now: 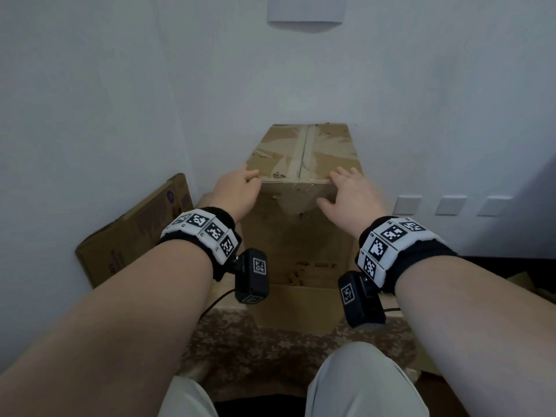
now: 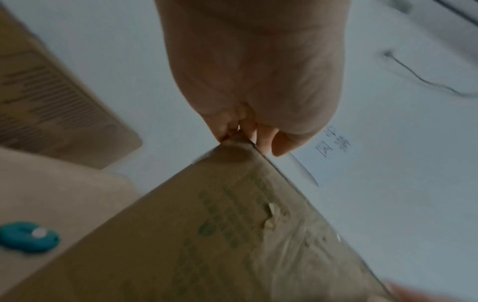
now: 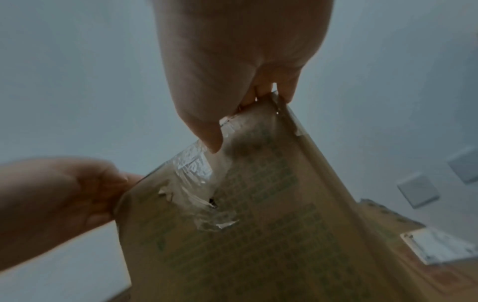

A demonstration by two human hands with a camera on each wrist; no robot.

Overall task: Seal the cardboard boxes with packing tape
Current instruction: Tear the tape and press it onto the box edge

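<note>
A small worn cardboard box point(image 1: 304, 152) stands tilted against the white wall, on top of a larger box point(image 1: 298, 254). A strip of tape point(image 1: 301, 149) runs along its top seam. My left hand point(image 1: 249, 179) grips the near left top corner, fingers curled over the edge. My right hand point(image 1: 334, 188) grips the near right corner, fingers on top and thumb on the front face. In the right wrist view, crinkled clear tape point(image 3: 201, 173) covers part of the front face just below my thumb point(image 3: 212, 141). The left wrist view shows my fingers point(image 2: 261, 143) hooked over the box corner point(image 2: 232, 147).
A flattened carton point(image 1: 132, 233) leans on the wall at the left. A small teal object point(image 2: 28, 237) lies on a beige surface at the left. Wall switches point(image 1: 451, 205) sit at the right. A patterned rug point(image 1: 270, 341) and my knees point(image 1: 361, 383) are below.
</note>
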